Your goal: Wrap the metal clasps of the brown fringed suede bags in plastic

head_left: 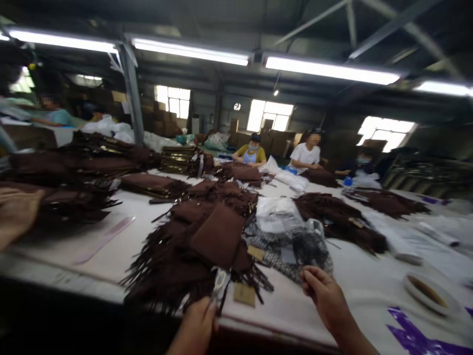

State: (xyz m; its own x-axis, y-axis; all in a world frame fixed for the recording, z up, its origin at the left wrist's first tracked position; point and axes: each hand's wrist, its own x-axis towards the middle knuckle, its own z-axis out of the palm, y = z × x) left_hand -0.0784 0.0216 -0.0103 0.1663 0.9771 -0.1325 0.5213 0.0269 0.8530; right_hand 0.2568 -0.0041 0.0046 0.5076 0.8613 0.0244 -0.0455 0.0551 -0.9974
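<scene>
From my remote feed, head view, some blur. My left hand point(199, 318) is low at the near table edge, fingers curled together on the lower end of a small white looped item point(219, 281); too blurred to say if it's a tag or a tool. Right above it: a folded dark brown fabric piece point(218, 236), flat on top of a loose pile of dark brown fringed fabric point(166, 261). Fringe spills toward the near edge.

My right hand point(327, 296) is well apart from the left, thumb and fingertips pinched together on the near edge of a clear plastic bag with speckled grey-and-black contents point(288, 254). Bag lies just right of the brown pile. One tan card tag point(255, 252) sits by the bag, another tan rectangular card point(244, 294) near the table edge, between my hands.

All on a long white table point(354, 266). Far right: round tape roll point(426, 294), shiny purple plastic strip point(414, 330). Left: narrow pinkish translucent strip point(105, 241), co-worker's blurred hand point(16, 217) at frame edge, grip can't be told. Three people across the table.
</scene>
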